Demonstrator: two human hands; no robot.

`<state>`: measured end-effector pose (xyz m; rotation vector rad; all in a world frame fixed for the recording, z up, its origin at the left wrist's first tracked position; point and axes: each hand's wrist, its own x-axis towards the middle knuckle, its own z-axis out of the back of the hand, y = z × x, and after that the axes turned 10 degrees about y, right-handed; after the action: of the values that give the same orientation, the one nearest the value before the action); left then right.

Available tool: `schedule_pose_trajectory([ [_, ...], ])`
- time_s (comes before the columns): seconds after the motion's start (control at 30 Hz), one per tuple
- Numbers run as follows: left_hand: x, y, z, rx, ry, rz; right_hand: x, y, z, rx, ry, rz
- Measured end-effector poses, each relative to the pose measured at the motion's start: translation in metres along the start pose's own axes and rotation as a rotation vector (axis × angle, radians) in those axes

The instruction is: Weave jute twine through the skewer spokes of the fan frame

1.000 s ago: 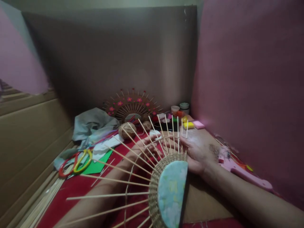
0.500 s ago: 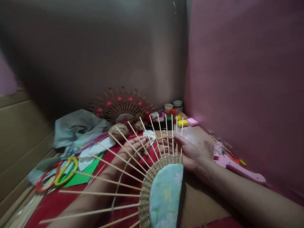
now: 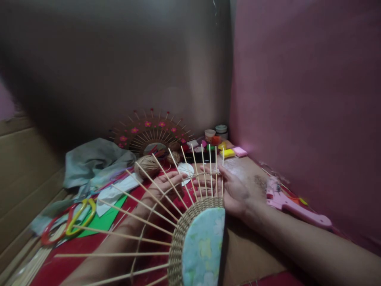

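Note:
A half-round piece (image 3: pixel 202 246) with a pale blue floral face stands on edge in front of me, ringed by woven twine (image 3: pixel 178 234). Several thin wooden skewers (image 3: pixel 154 186) fan out of it. My left hand (image 3: pixel 162 184) lies behind the skewers, fingers curled around a strand of twine. My right hand (image 3: pixel 233 190) sits at the right end of the fan, fingertips pinching the same twine strand (image 3: pixel 205 174) where it runs across the upper skewers.
A finished fan decoration with pink flowers (image 3: pixel 150 133) leans on the back wall. Balls of twine (image 3: pixel 147 165), grey cloth (image 3: pixel 95 161), green paper (image 3: pixel 104 218), red and yellow scissors (image 3: pixel 70 218), small jars (image 3: pixel 216 133) and a pink glue gun (image 3: pixel 290 204) lie around.
The view has shifted so everything sits further left in frame. Both hands stayed at the skewers, with the twine strand now stretched across the upper ones.

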<state>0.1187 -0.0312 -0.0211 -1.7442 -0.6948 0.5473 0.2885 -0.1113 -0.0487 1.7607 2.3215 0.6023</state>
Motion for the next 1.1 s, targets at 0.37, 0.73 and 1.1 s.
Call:
schedule_pose_trajectory([
  [0.37, 0.001, 0.004, 0.001, -0.028, -0.045, 0.048, 0.0, -0.003, -0.001, -0.029, -0.027, -0.005],
  [0.73, 0.005, 0.013, 0.006, -0.01, -0.016, 0.099, -0.004, -0.004, -0.002, 0.021, -0.118, -0.043],
  [1.1, -0.001, 0.006, 0.014, 0.01, 0.06, 0.108, -0.01, -0.006, -0.002, -0.012, 0.009, -0.117],
])
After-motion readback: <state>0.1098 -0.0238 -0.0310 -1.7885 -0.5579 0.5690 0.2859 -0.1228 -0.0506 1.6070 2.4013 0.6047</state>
